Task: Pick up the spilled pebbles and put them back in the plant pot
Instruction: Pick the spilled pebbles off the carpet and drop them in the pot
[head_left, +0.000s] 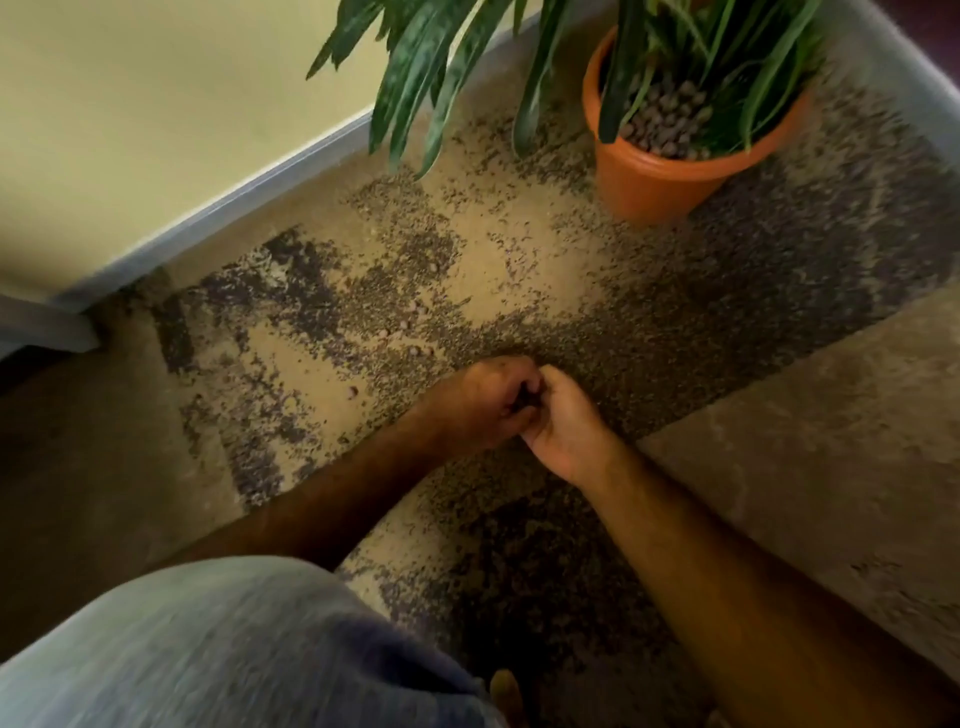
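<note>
The left hand (485, 402) and right hand (563, 423) touch, fingers curled; what they hold is hidden. A few pebbles (415, 312) lie just past them, well short of the plant pot (660, 182).

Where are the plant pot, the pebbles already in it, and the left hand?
plant pot (654, 182): head view, on its orange outer wall.
pebbles in the pot (670, 117): head view, middle of the heap under the leaves.
left hand (480, 400): head view, back of the hand.
</note>
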